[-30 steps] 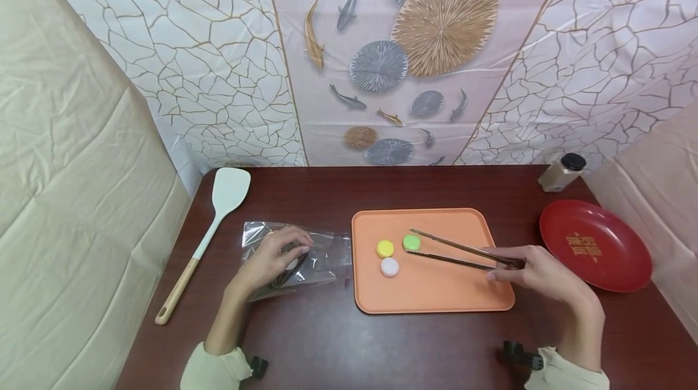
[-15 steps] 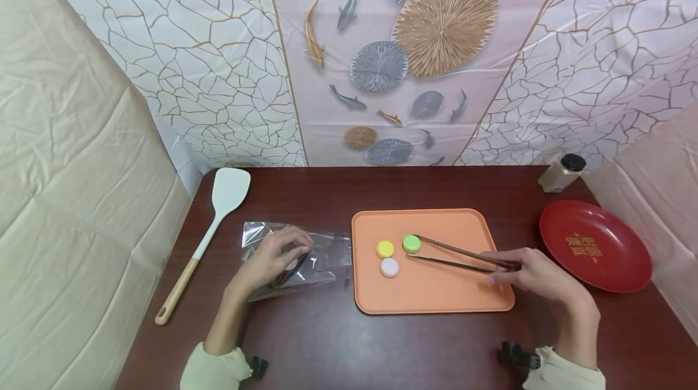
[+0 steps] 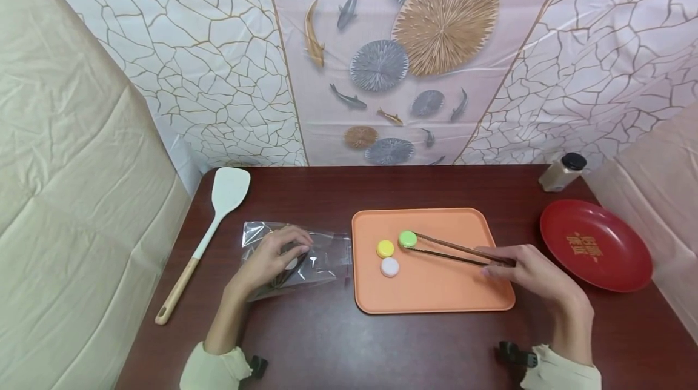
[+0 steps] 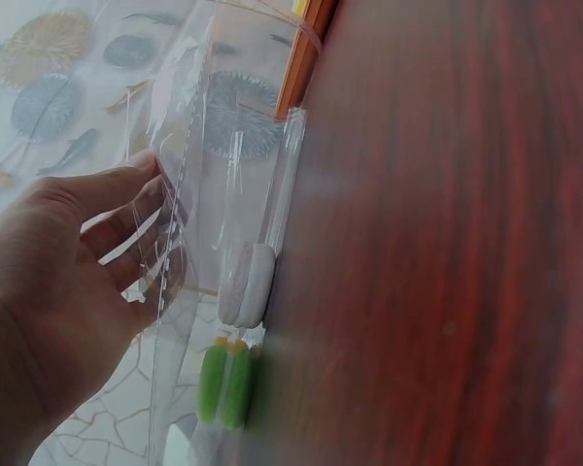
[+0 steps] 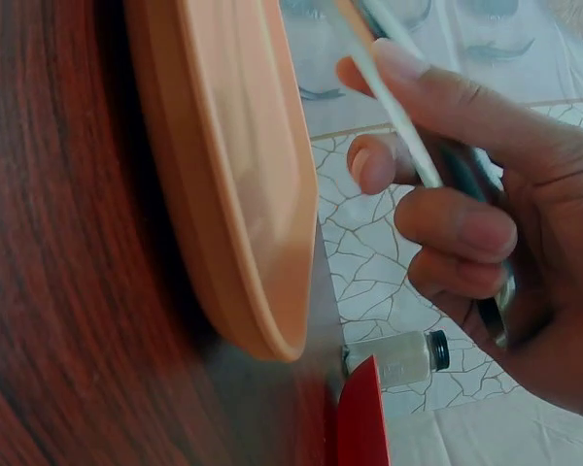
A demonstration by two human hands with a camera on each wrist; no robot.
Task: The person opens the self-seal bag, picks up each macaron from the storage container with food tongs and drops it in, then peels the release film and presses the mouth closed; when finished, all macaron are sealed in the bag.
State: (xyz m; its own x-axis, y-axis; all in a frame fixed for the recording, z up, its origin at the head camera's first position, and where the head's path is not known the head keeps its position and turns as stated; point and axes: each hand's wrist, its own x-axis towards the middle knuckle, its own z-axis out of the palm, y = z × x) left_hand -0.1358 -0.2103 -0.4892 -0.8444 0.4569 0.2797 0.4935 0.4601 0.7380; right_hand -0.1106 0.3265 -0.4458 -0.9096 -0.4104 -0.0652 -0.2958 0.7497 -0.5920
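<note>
My right hand (image 3: 537, 272) grips metal tongs (image 3: 452, 247) over an orange tray (image 3: 436, 299). At the tongs' tips, a green macaron (image 3: 407, 239) sits between the two arms; whether it is off the tray I cannot tell. Just left of it are a yellow macaron (image 3: 385, 249) and a pale pink macaron (image 3: 389, 267) on the tray. My left hand (image 4: 68, 272) holds up the top film of a clear plastic bag (image 3: 324, 263), thumb and fingers curled at its edge. Inside the bag, the left wrist view shows a whitish macaron (image 4: 247, 283) and a green macaron (image 4: 223, 383).
A white spatula (image 3: 209, 235) with a wooden handle lies on the dark table (image 3: 349, 353) at left. At the right are a red plate (image 3: 616, 257) and a black-lidded jar (image 3: 561, 173). A patterned cloth (image 3: 229, 63) hangs behind the table.
The tongs have come together around the green macaron, and it has shifted slightly left and away from me. My right hand has moved a little left. My left hand stays still on the bag.
</note>
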